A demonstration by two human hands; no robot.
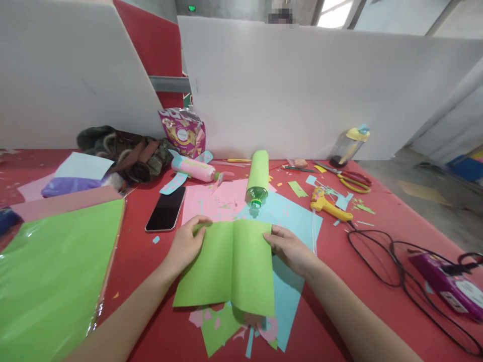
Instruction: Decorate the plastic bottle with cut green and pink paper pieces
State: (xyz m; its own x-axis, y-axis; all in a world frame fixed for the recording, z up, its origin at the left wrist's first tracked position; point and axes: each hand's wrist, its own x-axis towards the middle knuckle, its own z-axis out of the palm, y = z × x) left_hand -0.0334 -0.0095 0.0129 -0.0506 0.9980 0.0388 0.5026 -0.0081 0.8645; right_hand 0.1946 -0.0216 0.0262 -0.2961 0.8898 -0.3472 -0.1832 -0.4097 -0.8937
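A green paper sheet (pixel 215 266), creased down its middle, is held up over the table. My left hand (pixel 190 241) pinches its upper left edge between thumb and fingers. At the upper right edge, my right hand (pixel 289 246) grips the same sheet. Just beyond it lies a plastic bottle (pixel 259 173) wrapped in green paper, its clear green neck toward me. Pink paper (pixel 196 201) and blue paper (pixel 290 286) lie flat below the sheet. Green, pink and blue paper scraps (pixel 221 329) are heaped at the near side.
A phone (pixel 166 208) and a pink-wrapped bottle (pixel 194 168) lie to the left, near a snack bag (pixel 184 130) and a large green sheet pack (pixel 56 276). Rightward are a yellow glue gun (pixel 328 205), scissors (pixel 354 181), an upright drink bottle (pixel 349 146), and a corded purple power strip (pixel 449 284).
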